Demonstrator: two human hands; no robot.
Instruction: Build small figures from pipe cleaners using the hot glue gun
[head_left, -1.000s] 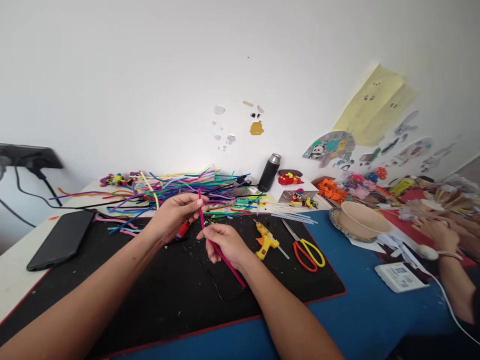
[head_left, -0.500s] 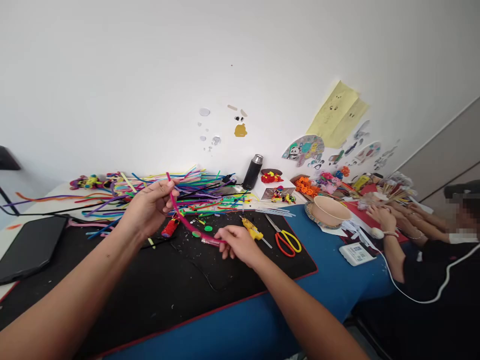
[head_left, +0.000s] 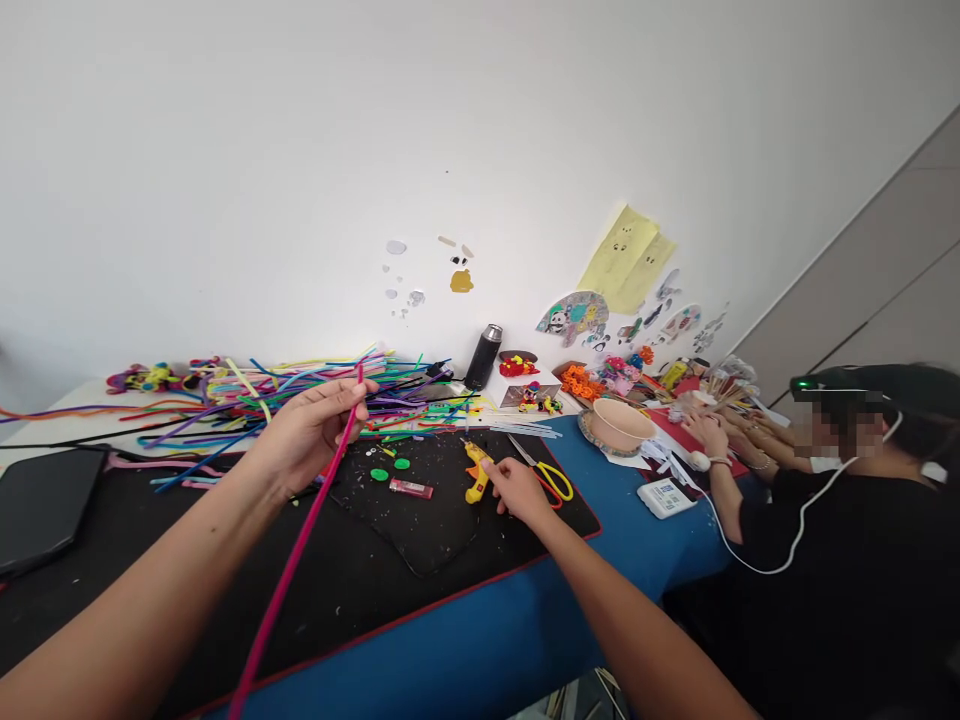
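Observation:
My left hand pinches a magenta pipe cleaner near its upper end. The rest of the stem hangs down past the front edge of the black mat. My right hand is closed at the back of a yellow glue gun, and its fingers cover that end. Just beyond this hand lie scissors with red and yellow handles. Between my hands rest a red lighter-like piece and two green ovals.
Many coloured pipe cleaners are heaped along the wall. A black flask and a white box stand behind the mat. Rightward are a paper bowl, a white device and a co-worker. A dark tablet-like slab lies left.
My right hand has let go of the pipe cleaner and moved right to the glue gun. The pipe cleaner now hangs from my left hand alone. The view has turned slightly right.

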